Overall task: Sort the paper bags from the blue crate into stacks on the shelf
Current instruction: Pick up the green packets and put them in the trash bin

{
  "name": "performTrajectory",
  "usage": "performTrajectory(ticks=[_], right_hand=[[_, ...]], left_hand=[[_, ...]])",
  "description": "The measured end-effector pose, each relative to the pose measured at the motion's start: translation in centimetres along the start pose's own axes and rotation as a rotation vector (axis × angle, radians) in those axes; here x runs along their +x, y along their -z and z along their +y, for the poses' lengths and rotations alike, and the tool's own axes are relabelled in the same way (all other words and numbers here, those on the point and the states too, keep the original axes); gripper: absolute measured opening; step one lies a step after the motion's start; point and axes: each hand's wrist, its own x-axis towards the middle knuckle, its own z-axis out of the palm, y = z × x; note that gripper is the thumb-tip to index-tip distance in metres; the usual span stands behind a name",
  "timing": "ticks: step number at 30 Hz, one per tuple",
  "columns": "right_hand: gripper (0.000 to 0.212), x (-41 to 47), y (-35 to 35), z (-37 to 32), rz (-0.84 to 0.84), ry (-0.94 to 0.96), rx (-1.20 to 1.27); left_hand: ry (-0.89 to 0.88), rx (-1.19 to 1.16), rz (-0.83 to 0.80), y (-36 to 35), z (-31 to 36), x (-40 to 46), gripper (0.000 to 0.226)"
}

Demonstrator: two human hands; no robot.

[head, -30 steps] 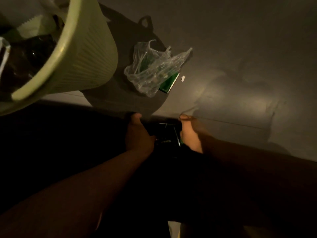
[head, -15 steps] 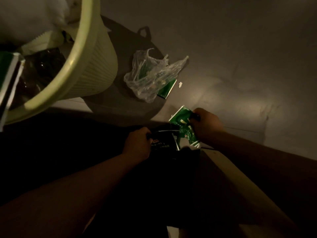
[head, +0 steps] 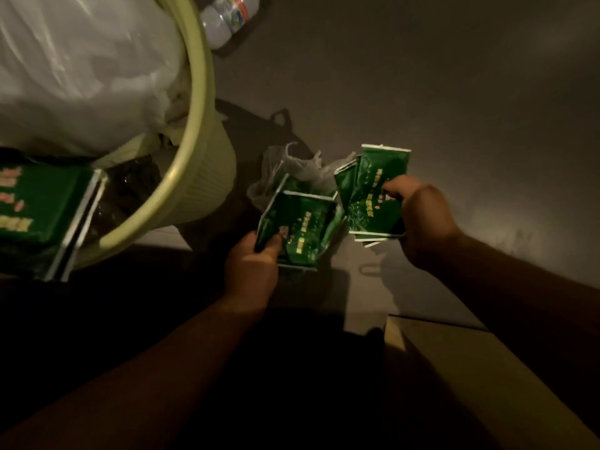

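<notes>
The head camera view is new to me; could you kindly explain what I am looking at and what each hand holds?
There is no machine here: a person wears a camera on the head, looking down at their own bare arms in dim light. The left hand grips one green paper bag. The right hand pinches a few flat green bags. Behind them a crumpled clear plastic bag lies on the grey floor. At left stands a pale green basket, and a plastic bottle lies beyond.
</notes>
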Motion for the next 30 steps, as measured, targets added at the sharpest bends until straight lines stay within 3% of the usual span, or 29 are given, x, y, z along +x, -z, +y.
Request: performTrajectory(ticks=[3,6,12,14,17,19,26,30], right_hand=[[0.017,1.6,-2.2,-0.7,-0.034,0.193,-0.229],[0.007,3.3,-4.4,0.0,-0.161,0.328,-0.644],[0.007,6.3,-7.5,2.4,-0.131,0.286,-0.983],[0.034,6.9,-8.5,2.8,-0.161,0.292,-1.059],[0.070,6.5,-10.3,3.3,-0.196,0.323,-1.025],[0.077,6.7,-10.7,4.5,-0.249,0.267,-0.912],[0.026,3.9,-8.7,5.3,-0.372,-0.042,-0.851],[0.013,-0.2,-5.4,4.3,-0.401,-0.159,-0.614]], left_hand=[[0.103,-0.153,0.073,-0.3,0.7,2.0,0.015],[0.139,-0.058,0.081,-0.8,0.6,3.3,0.020],[0.205,-0.032,0.097,-1.6,0.0,4.6,0.047],[0.212,-0.053,0.090,-1.9,-0.5,5.4,0.047],[0.210,-0.120,0.040,-2.0,-0.6,5.7,0.052],[0.213,-0.164,0.045,-1.9,-0.5,5.8,0.056],[0.246,-0.252,-0.061,-1.2,-1.7,4.5,0.029],[0.254,-0.367,-0.192,-0.7,-0.1,0.6,0.037]])
